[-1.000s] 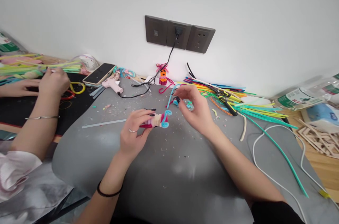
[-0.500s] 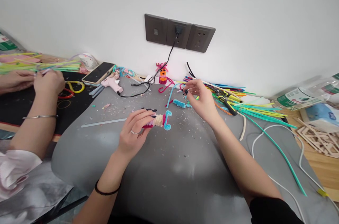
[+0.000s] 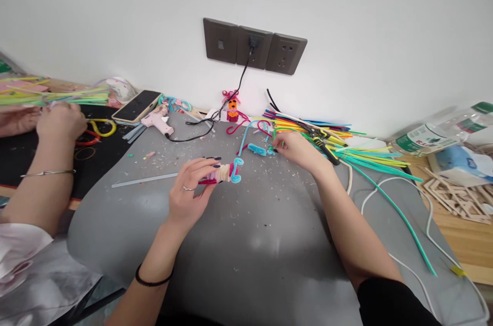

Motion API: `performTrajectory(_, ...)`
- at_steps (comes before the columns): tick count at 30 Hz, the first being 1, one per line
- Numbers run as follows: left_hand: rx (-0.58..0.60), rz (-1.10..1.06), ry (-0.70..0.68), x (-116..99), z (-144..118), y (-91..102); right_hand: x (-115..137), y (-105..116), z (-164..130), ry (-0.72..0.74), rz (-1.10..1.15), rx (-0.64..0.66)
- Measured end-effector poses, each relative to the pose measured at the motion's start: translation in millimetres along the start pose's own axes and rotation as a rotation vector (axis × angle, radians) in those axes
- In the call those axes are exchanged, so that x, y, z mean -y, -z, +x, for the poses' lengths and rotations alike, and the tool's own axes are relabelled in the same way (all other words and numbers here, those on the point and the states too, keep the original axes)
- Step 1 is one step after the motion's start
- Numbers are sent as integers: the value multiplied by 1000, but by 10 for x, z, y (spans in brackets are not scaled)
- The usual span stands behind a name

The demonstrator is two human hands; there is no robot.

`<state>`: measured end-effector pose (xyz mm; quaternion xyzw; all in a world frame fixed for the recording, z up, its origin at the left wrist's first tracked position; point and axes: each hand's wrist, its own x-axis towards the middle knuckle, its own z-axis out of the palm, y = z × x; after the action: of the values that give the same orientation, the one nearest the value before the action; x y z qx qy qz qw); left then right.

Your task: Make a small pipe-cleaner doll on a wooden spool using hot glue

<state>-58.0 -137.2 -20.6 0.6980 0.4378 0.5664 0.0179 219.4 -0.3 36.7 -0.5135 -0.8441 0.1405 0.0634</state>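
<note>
Your open lane: bare grey mat (image 3: 246, 244) at lower centre. Pipe-cleaner pile (image 3: 339, 144) blocks right of centre, glue gun (image 3: 156, 121) and its cord (image 3: 192, 133) block upper centre, another person's hand (image 3: 61, 120) crowds upper left.

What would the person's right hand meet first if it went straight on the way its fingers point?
Probably the short blue pipe cleaner piece just past the right hand, which points left; depth is unclear.

Bright, even light; edges warped.
</note>
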Motion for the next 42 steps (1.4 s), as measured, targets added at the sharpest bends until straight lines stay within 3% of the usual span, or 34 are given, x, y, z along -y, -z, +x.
performTrajectory(5,0,-9,15,-5,5,-14,62,-87,17,25,-123,34)
performTrajectory(10,7,-13,-9,-13,15,-9,75,-106,15,-10,-100,-8)
performTrajectory(18,17,86,-99,-27,33,-8,-16,4,25,7,496,-222)
performTrajectory(22,19,90,-118,-41,40,-11,-73,9,48,-27,593,-261)
performTrajectory(27,21,102,-139,-55,53,-14,46,82,-2,-19,725,-199)
performTrajectory(37,20,137,-178,-65,57,-33,661,307,-340,139,1074,70)
performTrajectory(42,17,150,-192,-78,58,-33,790,277,-406,169,1034,36)
